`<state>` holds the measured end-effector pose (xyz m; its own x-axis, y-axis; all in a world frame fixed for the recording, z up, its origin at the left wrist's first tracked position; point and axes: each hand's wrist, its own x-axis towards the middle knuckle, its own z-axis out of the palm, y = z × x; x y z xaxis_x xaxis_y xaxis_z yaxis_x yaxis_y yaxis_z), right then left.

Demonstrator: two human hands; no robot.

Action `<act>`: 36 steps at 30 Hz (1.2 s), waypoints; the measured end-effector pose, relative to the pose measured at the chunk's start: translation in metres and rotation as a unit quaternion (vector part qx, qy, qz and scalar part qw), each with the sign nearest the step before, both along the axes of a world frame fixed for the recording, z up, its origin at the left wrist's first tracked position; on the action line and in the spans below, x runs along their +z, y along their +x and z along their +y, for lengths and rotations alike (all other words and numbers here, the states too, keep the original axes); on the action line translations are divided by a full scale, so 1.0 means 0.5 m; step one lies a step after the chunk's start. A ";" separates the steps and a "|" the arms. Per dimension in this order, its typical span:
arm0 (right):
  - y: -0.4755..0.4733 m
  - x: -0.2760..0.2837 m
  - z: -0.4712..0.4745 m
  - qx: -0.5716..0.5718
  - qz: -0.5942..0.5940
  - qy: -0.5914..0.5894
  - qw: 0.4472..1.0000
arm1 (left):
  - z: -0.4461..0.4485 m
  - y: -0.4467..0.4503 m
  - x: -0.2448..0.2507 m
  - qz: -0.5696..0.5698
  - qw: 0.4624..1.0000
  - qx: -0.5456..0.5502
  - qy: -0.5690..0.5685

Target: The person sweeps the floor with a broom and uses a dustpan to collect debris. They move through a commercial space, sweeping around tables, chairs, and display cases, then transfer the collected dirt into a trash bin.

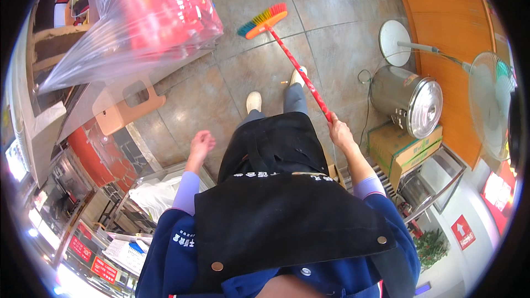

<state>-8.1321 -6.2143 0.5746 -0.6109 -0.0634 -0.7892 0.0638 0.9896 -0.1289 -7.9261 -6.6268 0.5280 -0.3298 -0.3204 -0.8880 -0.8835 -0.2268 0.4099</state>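
Note:
My right hand is closed around the upper end of a broom's red handle. The handle slants away over my right shoe to an orange broom head with blue, yellow and red bristles, on the tiled floor. My left hand hangs at my left side, holding nothing, its fingers loosely curled and apart. A small orange-brown stub lies between my two light shoes. A black apron covers my front.
A pink plastic stool stands at left, below a clear plastic bag with red packages. To the right are a lidded steel pot against a cardboard box, a standing fan, a cord and an orange wooden panel.

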 end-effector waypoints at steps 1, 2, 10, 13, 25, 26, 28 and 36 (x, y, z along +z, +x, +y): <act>0.030 0.008 0.010 0.008 -0.006 0.010 1.000 | -0.028 0.056 -0.004 -0.020 1.000 0.005 -0.004; 0.064 0.025 0.025 0.017 -0.012 0.020 1.000 | -0.054 0.111 -0.011 -0.038 0.999 0.035 0.011; 0.363 0.222 0.134 -0.146 -0.058 0.000 0.988 | -0.124 0.305 -0.041 -0.001 0.985 -0.171 0.026; 0.434 0.262 0.122 -0.265 -0.018 0.006 0.964 | -0.083 0.174 -0.056 -0.098 0.993 -0.045 0.054; 0.372 -0.030 0.169 -0.570 0.009 -0.123 0.812 | -0.023 -0.140 0.061 -0.019 0.959 -0.283 -0.018; 0.414 -0.053 0.164 -0.552 0.048 -0.146 0.819 | -0.027 -0.143 0.067 -0.025 0.956 -0.290 -0.039; 0.535 -0.077 0.143 -0.538 0.091 -0.162 0.822 | -0.026 -0.145 0.075 -0.031 0.953 -0.291 -0.073; 0.796 0.147 0.066 -0.626 -0.032 -0.188 0.756 | 0.141 -0.188 0.052 -0.027 0.887 -0.459 -0.037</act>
